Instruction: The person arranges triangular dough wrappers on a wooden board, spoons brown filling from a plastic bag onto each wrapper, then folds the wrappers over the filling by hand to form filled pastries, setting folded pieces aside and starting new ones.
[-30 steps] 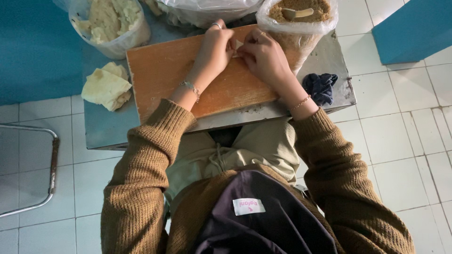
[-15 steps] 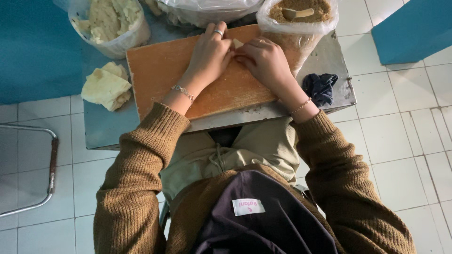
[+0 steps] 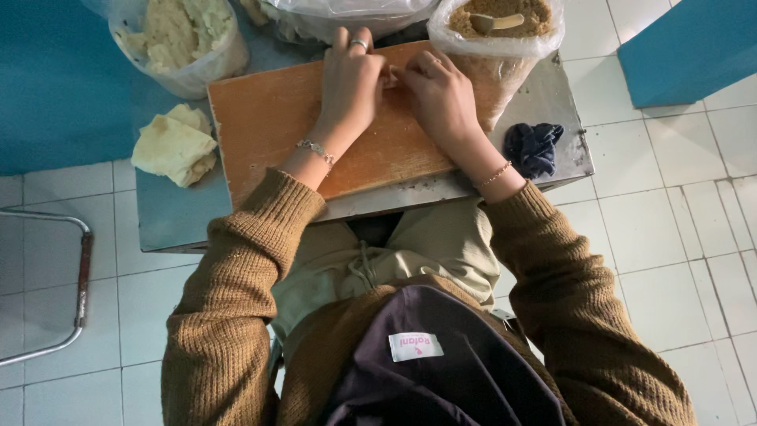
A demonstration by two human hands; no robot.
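Both hands rest on an orange wooden board (image 3: 268, 126) on a small metal table (image 3: 568, 142). My left hand (image 3: 351, 83), with a ring and a bracelet, lies palm down, its fingers pointing away. My right hand (image 3: 441, 95) is curled right beside it, fingertips touching. Between them shows a small pale piece of dough (image 3: 392, 76), mostly hidden by the fingers. Both hands press on it; how it is gripped is hidden.
A plastic bag of pale dough (image 3: 181, 39) stands at the table's far left, a bag of brown filling (image 3: 497, 31) with a spoon at the far right. A yellow cloth (image 3: 173, 146) lies left of the board, a dark cloth (image 3: 532, 146) right. A metal chair frame (image 3: 75, 284) stands left.
Both hands have slid slightly forward over the board, the left hand flattening out; they stay together on the small piece.
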